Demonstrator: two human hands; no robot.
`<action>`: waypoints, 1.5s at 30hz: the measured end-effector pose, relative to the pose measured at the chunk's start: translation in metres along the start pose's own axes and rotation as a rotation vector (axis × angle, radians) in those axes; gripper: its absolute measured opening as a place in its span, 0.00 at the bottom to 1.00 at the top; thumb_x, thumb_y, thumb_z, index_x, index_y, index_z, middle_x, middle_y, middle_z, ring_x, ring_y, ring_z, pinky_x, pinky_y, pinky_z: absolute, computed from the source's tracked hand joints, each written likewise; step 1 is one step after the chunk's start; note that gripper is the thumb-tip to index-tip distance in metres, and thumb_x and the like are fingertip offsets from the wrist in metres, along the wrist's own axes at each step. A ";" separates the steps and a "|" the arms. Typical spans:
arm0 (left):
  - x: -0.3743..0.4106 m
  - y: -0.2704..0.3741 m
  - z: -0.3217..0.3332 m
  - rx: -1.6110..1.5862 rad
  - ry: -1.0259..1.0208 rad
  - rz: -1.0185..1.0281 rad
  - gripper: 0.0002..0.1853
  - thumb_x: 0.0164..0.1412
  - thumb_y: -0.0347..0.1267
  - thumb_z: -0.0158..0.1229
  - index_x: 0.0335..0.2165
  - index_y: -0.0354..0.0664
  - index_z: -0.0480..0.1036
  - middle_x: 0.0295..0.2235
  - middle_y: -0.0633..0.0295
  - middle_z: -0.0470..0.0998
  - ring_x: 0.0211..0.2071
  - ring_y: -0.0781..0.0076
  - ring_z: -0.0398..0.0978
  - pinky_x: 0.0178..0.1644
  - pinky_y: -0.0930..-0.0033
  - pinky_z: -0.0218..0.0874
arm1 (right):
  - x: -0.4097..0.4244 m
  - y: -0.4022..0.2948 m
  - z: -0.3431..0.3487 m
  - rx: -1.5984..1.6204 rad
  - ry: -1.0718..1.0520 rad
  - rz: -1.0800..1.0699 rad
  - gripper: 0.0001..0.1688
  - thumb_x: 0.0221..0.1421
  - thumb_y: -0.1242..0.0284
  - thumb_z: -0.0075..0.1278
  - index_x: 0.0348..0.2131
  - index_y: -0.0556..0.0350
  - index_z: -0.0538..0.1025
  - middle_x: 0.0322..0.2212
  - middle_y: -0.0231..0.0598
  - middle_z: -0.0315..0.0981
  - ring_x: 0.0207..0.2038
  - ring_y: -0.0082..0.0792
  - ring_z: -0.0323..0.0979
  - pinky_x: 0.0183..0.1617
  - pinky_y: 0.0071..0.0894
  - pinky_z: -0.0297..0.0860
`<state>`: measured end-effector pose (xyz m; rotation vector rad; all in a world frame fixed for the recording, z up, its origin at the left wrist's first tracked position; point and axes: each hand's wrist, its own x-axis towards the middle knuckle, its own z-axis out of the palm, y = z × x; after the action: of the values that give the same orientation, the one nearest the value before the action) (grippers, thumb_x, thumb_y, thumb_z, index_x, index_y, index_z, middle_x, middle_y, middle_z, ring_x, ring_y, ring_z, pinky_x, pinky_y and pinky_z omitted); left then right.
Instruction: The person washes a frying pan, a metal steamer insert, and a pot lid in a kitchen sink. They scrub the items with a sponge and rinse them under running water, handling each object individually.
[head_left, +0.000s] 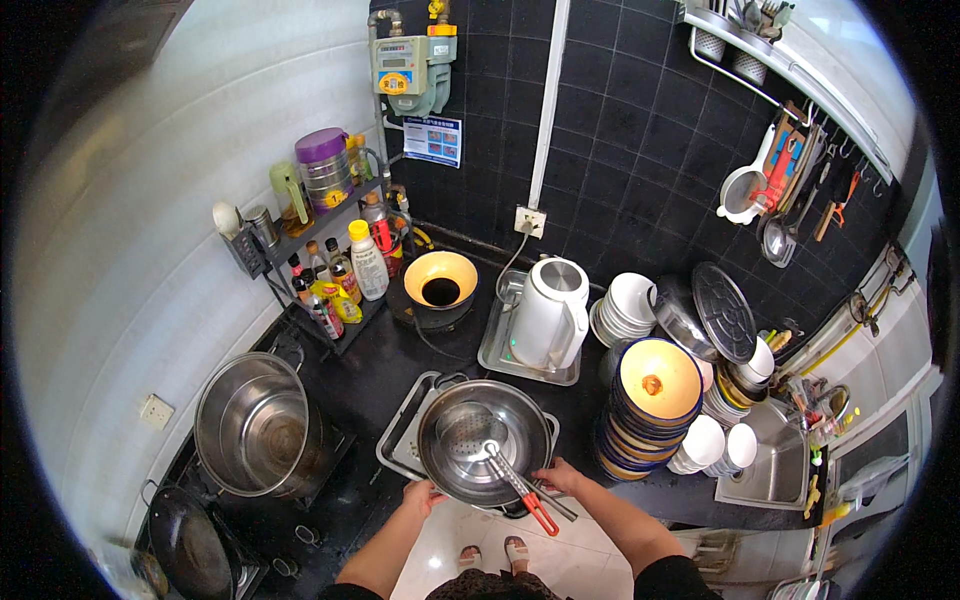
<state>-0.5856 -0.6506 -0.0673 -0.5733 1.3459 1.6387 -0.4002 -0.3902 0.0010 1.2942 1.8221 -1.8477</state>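
Observation:
Both my hands are at a round steel basin (525, 405) at the counter's front edge, over part of a metal tray (397, 442). My left hand (421, 497) grips the basin's lower left side. At its lower right side is my right hand (559, 477), its fingers closed around the rim or what lies under it. A perforated skimmer (471, 433) rests inside the basin, its red-tipped handle (540, 514) sticking out over the rim towards me. Beside it a dark metal handle (559, 504) also sticks out, close to my right hand. Fingertips are partly hidden.
A large steel pot (259, 442) and a black wok (187, 540) stand left. Behind are a white electric kettle (551, 315), an enamel bowl (441, 270) and a rack of bottles (345, 277). Stacked bowls (649, 405) and a sink (772, 457) are on the right.

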 end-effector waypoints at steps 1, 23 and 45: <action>-0.011 0.001 0.005 -0.013 0.023 0.021 0.17 0.46 0.20 0.49 0.39 0.33 0.61 0.34 0.52 0.69 0.29 0.54 0.72 0.29 0.56 0.70 | -0.011 -0.004 0.001 -0.049 -0.016 -0.023 0.23 0.39 0.66 0.56 0.35 0.57 0.66 0.22 0.32 0.66 0.25 0.22 0.65 0.25 0.21 0.65; -0.308 0.093 0.129 0.314 -0.265 0.478 0.09 0.46 0.29 0.55 0.28 0.37 0.67 0.23 0.59 0.74 0.23 0.68 0.73 0.28 0.69 0.67 | -0.281 -0.085 -0.065 0.260 0.149 -0.434 0.26 0.38 0.63 0.54 0.34 0.63 0.65 0.25 0.35 0.66 0.25 0.22 0.64 0.24 0.19 0.63; -0.403 -0.169 0.430 0.693 -0.850 0.141 0.09 0.48 0.25 0.49 0.32 0.34 0.67 0.28 0.56 0.74 0.27 0.67 0.73 0.31 0.68 0.68 | -0.539 0.153 -0.296 0.564 0.849 -0.259 0.26 0.40 0.62 0.53 0.34 0.64 0.65 0.25 0.35 0.64 0.26 0.22 0.64 0.27 0.20 0.62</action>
<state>-0.1671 -0.3914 0.2979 0.5851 1.1746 1.1641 0.1406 -0.3701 0.3300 2.4393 1.9389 -2.2576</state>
